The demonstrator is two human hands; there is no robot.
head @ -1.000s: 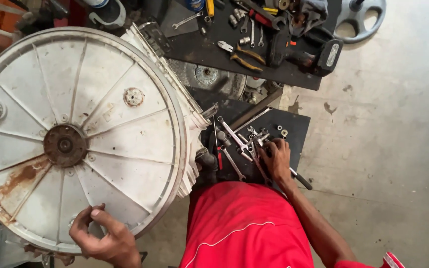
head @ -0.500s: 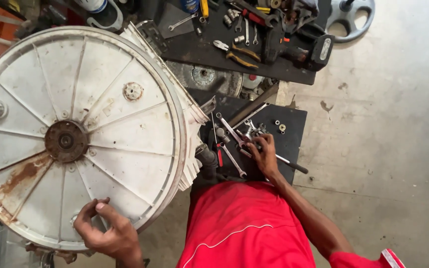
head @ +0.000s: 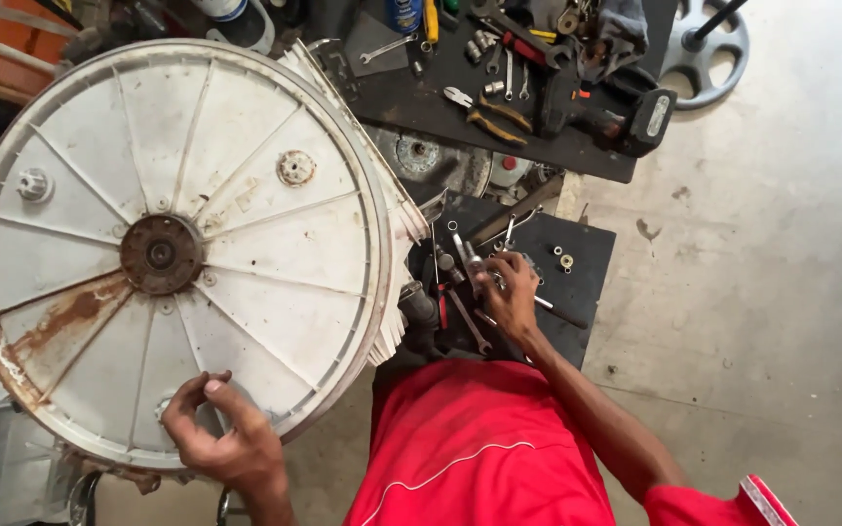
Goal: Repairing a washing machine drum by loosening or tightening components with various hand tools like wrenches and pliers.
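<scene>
A bare concrete floor (head: 762, 292), stained in spots, runs under a cluttered repair corner. The landmark here is a big round white washer tub (head: 246, 175) lying with its ribbed underside up, rust streaked along its lower edge and a dark rusty hub (head: 160, 255) at its middle.

The person's left hand (head: 221, 433) rests on the tub's near rim, below the hub. Its fingers are curled in with thumb and forefinger pinched close; whether anything small sits between them I cannot tell.

To the right of the tub, just past its rim, lies a low black tray (head: 577, 292) strewn with loose wrenches, sockets and a few small washers (head: 565, 260). The right hand (head: 511, 292) is down among these, fingers bent around a bright metal tool (head: 484, 280); how firmly it grips is not clear, as the hand covers most of it.

Beyond the tray, farther from the person than the tub's right edge, a dark bench (head: 460, 117) carries pliers (head: 484, 107), spanners and a black cordless driver (head: 626, 112). A grey wheel-shaped part (head: 708, 54) lies on the floor further right of that.

The person's red shirt (head: 479, 448) fills the foreground just below the tray.
</scene>
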